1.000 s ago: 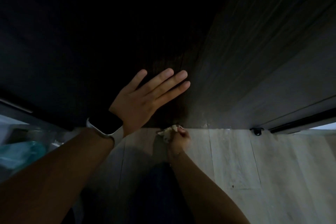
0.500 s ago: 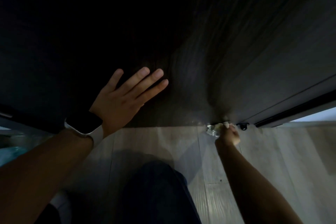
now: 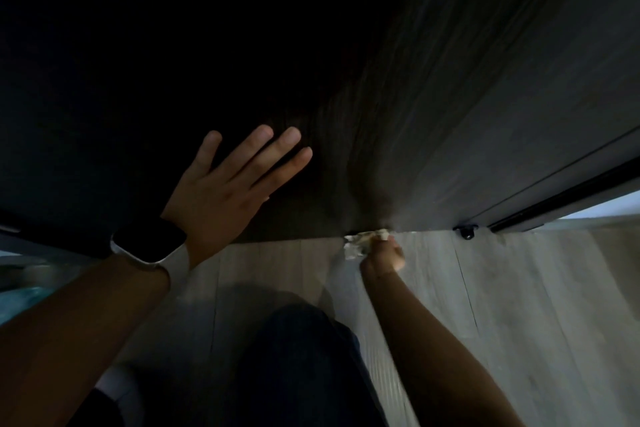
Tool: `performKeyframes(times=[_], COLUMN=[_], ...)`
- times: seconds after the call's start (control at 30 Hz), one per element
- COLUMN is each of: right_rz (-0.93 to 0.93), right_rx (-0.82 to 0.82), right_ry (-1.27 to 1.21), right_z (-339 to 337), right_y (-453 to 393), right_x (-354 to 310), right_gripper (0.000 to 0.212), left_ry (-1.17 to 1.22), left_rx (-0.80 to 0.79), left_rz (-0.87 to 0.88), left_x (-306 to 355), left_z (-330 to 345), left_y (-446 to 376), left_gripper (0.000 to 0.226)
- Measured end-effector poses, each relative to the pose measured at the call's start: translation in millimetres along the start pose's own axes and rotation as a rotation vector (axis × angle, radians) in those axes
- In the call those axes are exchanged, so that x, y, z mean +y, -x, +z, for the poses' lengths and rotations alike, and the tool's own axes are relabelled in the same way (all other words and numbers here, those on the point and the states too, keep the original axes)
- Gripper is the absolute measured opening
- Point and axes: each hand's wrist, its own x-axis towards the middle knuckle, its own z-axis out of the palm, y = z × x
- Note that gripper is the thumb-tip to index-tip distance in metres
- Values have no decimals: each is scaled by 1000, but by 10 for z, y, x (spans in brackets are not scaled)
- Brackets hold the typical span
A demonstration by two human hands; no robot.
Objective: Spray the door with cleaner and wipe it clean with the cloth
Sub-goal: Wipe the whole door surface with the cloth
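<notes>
We note: pale wood-plank floor (image 3: 519, 305), dimly lit; small black doorstop (image 3: 467, 231) at its far edge; bright strip of light beyond, far right.

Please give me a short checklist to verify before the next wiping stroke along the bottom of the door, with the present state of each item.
1. Cloth held in the grip of the right hand: ok, the fingers are closed on it.
2. Cloth at the bottom edge of the door: ok, it sits right where the door meets the floor.
3. Left hand braces the door: ok, it lies flat and open on the panel.
4. Path to the right is free: not ok, a small black door stopper stands at the bottom edge.
5. Door surface wet with cleaner: cannot tell, the picture is too dark.
6. Spray bottle within reach: cannot tell, it is not in view.
</notes>
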Motion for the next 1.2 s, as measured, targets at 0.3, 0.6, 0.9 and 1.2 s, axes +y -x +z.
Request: performKeyframes(times=[0.3, 0.6, 0.9, 1.2], right_rz=[-148, -41, -2, -315], right_rx=[185, 217, -5, 252], right_ry=[-196, -334, -216, -280], right_z=[-511, 105, 104, -648], right_y=[-709, 38, 349, -641], right_x=[-751, -252, 33, -1239], right_gripper=[16, 13, 20, 31], left_ry=[-35, -13, -27, 23], left_rx=[16, 35, 3, 36], left_rz=[9, -10, 9, -8], left_x=[5, 7, 9, -26], left_z=[46, 43, 25, 12], left_y=[18, 9, -6, -7], left_gripper=[80, 78, 81, 95])
